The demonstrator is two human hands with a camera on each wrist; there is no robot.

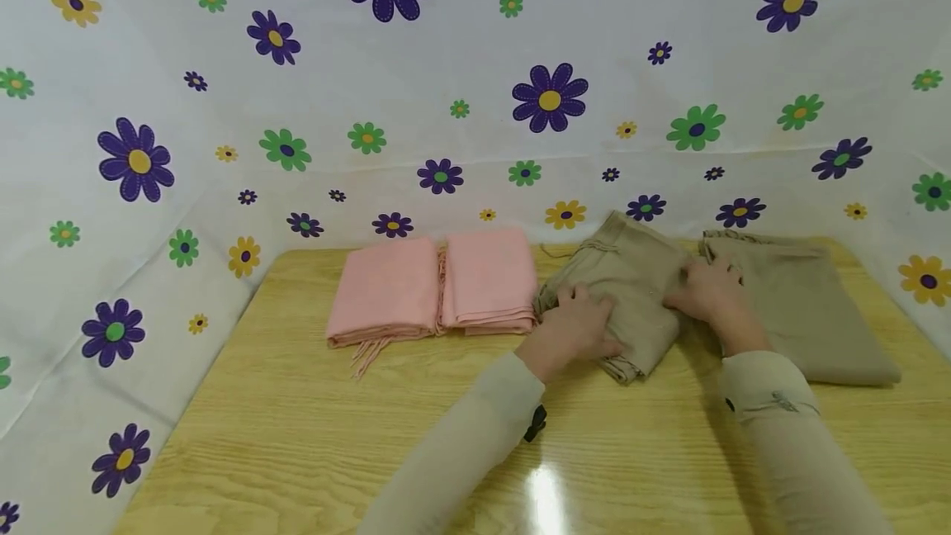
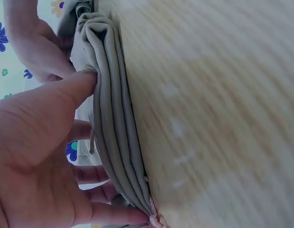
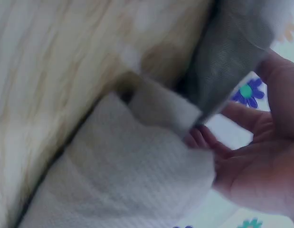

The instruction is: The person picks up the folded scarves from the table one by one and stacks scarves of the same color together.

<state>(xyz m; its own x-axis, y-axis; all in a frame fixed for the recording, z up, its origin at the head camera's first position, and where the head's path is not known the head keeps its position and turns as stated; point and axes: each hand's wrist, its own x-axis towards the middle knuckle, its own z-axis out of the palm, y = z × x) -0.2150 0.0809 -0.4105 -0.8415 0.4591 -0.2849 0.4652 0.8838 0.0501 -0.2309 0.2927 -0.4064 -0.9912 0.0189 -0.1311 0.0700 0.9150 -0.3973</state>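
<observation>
Bare surface (image 1: 312, 436) lay open in front. Two pink cloths (image 1: 434, 287) blocked the back left, a flat beige cloth (image 1: 810, 312) the right, and the flowered backdrop (image 1: 475, 106) closed off behind.

1. The right hand (image 3: 253, 161), palm open, has its fingertips under a grey-beige folded cloth (image 3: 227, 61).
2. A pale, blurred fabric (image 3: 123, 175), perhaps a sleeve, fills the foreground.
3. Wooden table (image 3: 56, 66) behind.
</observation>
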